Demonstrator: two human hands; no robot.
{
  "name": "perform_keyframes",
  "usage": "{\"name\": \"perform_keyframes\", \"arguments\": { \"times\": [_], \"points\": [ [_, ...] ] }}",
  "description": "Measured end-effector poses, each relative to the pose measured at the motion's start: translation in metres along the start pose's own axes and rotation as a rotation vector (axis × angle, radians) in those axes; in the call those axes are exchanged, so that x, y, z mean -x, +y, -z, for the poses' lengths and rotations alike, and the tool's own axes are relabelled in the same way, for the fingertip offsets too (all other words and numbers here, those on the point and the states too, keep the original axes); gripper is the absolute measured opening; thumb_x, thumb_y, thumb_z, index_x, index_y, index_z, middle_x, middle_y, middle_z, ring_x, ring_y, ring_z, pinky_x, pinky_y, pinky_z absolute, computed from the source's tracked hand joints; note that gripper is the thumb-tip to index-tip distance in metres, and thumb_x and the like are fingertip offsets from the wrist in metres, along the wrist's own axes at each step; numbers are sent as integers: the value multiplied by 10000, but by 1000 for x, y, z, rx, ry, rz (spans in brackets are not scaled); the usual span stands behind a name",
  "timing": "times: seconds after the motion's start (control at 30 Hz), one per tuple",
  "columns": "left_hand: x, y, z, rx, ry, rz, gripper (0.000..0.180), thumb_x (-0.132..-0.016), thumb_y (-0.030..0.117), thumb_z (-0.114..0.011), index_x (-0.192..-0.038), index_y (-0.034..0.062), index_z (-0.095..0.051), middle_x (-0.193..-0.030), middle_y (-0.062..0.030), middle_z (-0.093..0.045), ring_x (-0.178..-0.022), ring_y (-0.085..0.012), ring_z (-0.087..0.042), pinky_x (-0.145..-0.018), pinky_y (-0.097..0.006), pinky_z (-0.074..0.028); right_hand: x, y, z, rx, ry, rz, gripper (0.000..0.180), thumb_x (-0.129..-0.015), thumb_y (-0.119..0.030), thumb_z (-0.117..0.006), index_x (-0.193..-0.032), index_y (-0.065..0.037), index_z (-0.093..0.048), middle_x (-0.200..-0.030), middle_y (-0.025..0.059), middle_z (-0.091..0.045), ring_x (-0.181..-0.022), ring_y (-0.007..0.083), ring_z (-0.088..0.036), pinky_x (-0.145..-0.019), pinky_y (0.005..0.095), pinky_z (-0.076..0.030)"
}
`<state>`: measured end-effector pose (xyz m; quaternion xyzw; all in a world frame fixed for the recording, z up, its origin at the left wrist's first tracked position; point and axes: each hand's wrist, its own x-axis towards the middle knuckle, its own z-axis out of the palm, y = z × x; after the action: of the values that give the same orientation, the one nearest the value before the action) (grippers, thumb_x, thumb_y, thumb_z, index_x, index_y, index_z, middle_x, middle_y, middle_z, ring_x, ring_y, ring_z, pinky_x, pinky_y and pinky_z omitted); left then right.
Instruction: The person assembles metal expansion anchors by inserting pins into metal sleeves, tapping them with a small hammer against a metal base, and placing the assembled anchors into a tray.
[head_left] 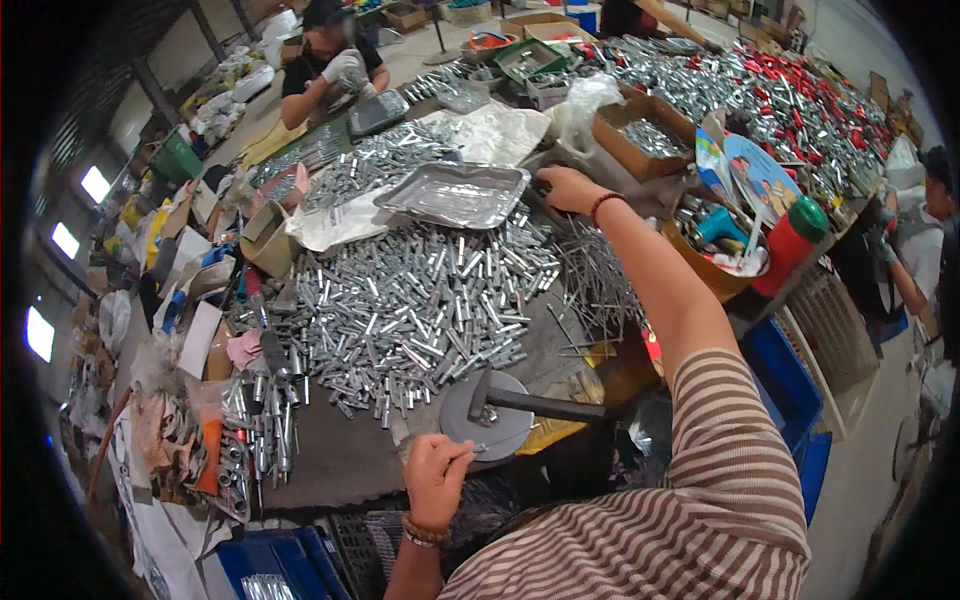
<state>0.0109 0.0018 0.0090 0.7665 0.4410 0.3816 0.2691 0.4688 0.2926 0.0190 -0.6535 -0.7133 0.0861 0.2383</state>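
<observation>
My left hand (436, 482) is closed in a pinch at the front edge of a round grey metal disc (460, 432). A small shiny metal piece (480, 447) shows at its fingertips. Across the disc lies a hammer (530, 400), its dark handle pointing right. My right arm stretches far forward, and my right hand (568, 190) has its fingers curled just right of a silver metal tray (455, 195); what they hold, if anything, is hidden. Below the tray spreads a heap of short metal tubes (420, 310). Thin metal rods (600, 275) lie in a bundle beneath my right forearm.
A tub of tools (715, 250) and a red bottle with a green cap (792, 245) stand at the right. A cardboard box (640, 140) holds metal parts. Blue crates (785, 385) sit below the right edge. Across the table, a gloved person (335, 75) works.
</observation>
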Motion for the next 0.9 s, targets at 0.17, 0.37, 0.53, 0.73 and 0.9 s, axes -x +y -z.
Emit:
{"name": "perform_keyframes", "arguments": {
  "times": [0.17, 0.37, 0.53, 0.73, 0.9],
  "points": [
    [8, -3, 7, -50, -4, 3, 173, -819, 35, -828, -980, 82, -784, -931, -80, -641, -809, -244, -643, -708, -355, -514, -2, -1, 12, 113, -343, 41, 475, -814, -190, -677, -1270, -63, -706, -1231, 235, -707, -1164, 428, -661, -1005, 487, -524],
    [6, 1, 3, -51, -6, 7, 171, -816, 50, -829, -977, 91, -786, -911, -81, -645, -820, -263, -644, -723, -368, -514, 26, 4, 21, 263, -190, -40, 465, -876, -369, -737, -1195, -32, -698, -1188, 243, -694, -1121, 409, -673, -970, 481, -539],
    [5, -2, 3, -43, -13, 5, 166, -815, 58, -832, -971, 90, -785, -912, -79, -648, -820, -264, -643, -720, -373, -514, 30, -23, 9, 409, -91, -262, 487, -916, -423, -689, -1252, -71, -699, -1235, 191, -712, -1165, 386, -677, -1012, 504, -540],
    [2, 2, 3, -10, -12, 14, 163, -819, 32, -822, -972, 72, -781, -917, -90, -649, -814, -272, -640, -717, -373, -511, -3, -1, 16, 312, -217, -205, 437, -885, -364, -724, -1220, -84, -717, -1223, 222, -697, -1161, 402, -672, -1001, 498, -539],
    [0, 2, 4, -10, -17, -11, 174, -812, -3, -812, -975, 50, -778, -914, -104, -644, -810, -275, -636, -713, -371, -507, -20, -1, 1, 265, 37, -115, 423, -880, -348, -737, -1208, -81, -717, -1315, 209, -660, -1231, 397, -631, -1037, 489, -517]
  ]
}}
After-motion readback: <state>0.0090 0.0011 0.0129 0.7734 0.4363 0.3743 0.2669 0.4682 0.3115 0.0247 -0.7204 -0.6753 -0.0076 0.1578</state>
